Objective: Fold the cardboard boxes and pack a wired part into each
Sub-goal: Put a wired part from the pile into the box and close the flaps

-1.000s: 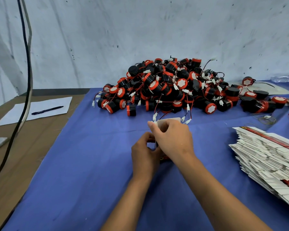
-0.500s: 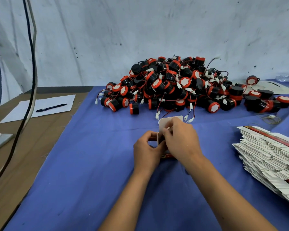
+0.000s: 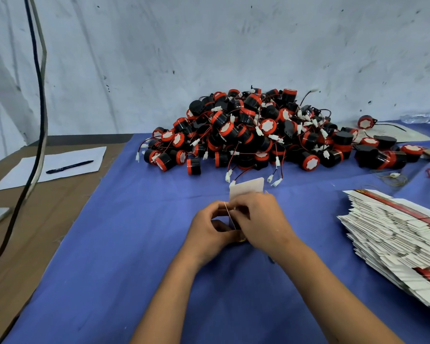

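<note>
A small white cardboard box stands between my hands on the blue cloth, its top flap sticking up. My left hand grips the box's left side. My right hand curls over the open top with fingertips pinching at the flap edge. Most of the box is hidden behind my fingers, so I cannot tell what is inside. A big pile of black-and-red wired parts lies behind the box. A stack of flat unfolded boxes lies at the right.
Left of the cloth, on the brown table, lie a white sheet and a black pen. Black cables hang down at the left. A plastic bottle lies far right by the wall. A red ring lies on the cloth.
The box's flap has come up higher above my right hand. My right fingers have shifted down onto the box opening, while my left hand keeps its hold.
</note>
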Tool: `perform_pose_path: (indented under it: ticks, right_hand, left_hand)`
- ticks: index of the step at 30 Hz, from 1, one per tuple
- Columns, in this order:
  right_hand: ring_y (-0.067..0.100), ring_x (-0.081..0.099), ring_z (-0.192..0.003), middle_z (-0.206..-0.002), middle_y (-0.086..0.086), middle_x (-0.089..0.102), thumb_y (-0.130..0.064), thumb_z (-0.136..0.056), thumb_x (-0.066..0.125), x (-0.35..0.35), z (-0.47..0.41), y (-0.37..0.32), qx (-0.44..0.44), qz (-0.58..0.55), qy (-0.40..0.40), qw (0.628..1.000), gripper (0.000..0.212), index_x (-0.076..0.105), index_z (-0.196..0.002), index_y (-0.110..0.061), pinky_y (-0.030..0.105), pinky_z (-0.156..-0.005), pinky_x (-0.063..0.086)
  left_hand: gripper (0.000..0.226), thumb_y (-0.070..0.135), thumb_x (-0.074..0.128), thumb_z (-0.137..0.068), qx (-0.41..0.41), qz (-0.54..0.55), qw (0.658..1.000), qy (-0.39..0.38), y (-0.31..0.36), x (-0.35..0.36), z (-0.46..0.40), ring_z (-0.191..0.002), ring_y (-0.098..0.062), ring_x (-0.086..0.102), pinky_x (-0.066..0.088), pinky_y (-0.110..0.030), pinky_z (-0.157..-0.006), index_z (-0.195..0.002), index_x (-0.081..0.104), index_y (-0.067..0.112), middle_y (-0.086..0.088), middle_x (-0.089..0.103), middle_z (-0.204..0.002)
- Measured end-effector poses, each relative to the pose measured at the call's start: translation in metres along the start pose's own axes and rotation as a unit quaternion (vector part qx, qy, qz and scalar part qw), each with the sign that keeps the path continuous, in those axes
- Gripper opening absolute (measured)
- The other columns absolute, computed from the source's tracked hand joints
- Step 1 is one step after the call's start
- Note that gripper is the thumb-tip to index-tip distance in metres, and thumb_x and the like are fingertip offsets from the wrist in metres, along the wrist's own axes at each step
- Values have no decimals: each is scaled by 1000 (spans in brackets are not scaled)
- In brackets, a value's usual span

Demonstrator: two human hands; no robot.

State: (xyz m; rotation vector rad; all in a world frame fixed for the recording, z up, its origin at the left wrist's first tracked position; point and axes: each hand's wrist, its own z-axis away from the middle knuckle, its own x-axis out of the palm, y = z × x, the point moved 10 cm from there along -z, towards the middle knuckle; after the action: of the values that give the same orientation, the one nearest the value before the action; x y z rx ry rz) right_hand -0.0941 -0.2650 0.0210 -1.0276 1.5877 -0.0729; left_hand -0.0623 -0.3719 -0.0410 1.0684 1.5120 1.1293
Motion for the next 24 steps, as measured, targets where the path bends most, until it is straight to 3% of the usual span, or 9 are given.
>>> perform_pose_path:
  ticks: [5, 8, 13, 19, 21, 24]
  right_hand:
    - [20, 64, -80, -76, -7, 71, -27, -87, 72, -12, 8, 15, 55, -51, 100, 992, 5, 73, -86, -22, 39, -74, 54]
    - [18, 62, -83, -79, -5, 72, -25, -90, 69, -9, 8, 9, 31, -45, 88, 995, 9, 75, -86, -21, 38, -75, 51]
    - [19, 53, -92, -87, -2, 70, -7, -92, 56, -1, 12, -2, -61, 44, 12, 997, 23, 71, -75, -12, 34, -82, 42]
    - [16, 42, -114, -112, -6, 62, -26, -106, 43, 8, 15, -9, -116, 93, -73, 986, 38, 77, -94, -15, 28, -103, 30]
    - [14, 38, -117, -113, -8, 58, -31, -105, 43, 7, 18, -7, -130, 106, -88, 982, 37, 77, -96, -19, 28, -105, 31]
    - [15, 44, -111, -109, -5, 59, -25, -100, 52, 4, 24, -5, -154, 106, -82, 979, 27, 78, -94, -19, 33, -95, 43]
  left_hand:
    - [47, 23, 85, -62, 9, -13, 1000, 10, 1, -1, -2, -75, -30, 71, 63, -38, -69, -106, 74, 32, 5, 76, -103]
    - [43, 8, 84, -71, 25, -15, 1000, 7, 3, -1, -2, -74, -19, 71, 57, -23, -67, -105, 75, 33, 4, 77, -98]
    - [53, -9, 80, -77, 11, -3, 1000, 2, 1, 0, -2, -72, -13, 73, 57, -22, -69, -117, 74, 25, 6, 79, -104]
    - [47, 7, 80, -73, 10, 22, 1000, -7, 1, -1, 1, -76, -15, 74, 58, -22, -69, -114, 75, 29, 2, 79, -105]
    - [47, 11, 80, -72, 8, 28, 1000, -11, 2, -1, 1, -79, -17, 75, 59, -25, -71, -114, 76, 32, 1, 79, -109]
    - [50, 12, 84, -73, 8, 17, 1000, -22, 1, 1, 1, -79, -19, 74, 59, -27, -74, -118, 74, 32, 2, 78, -113]
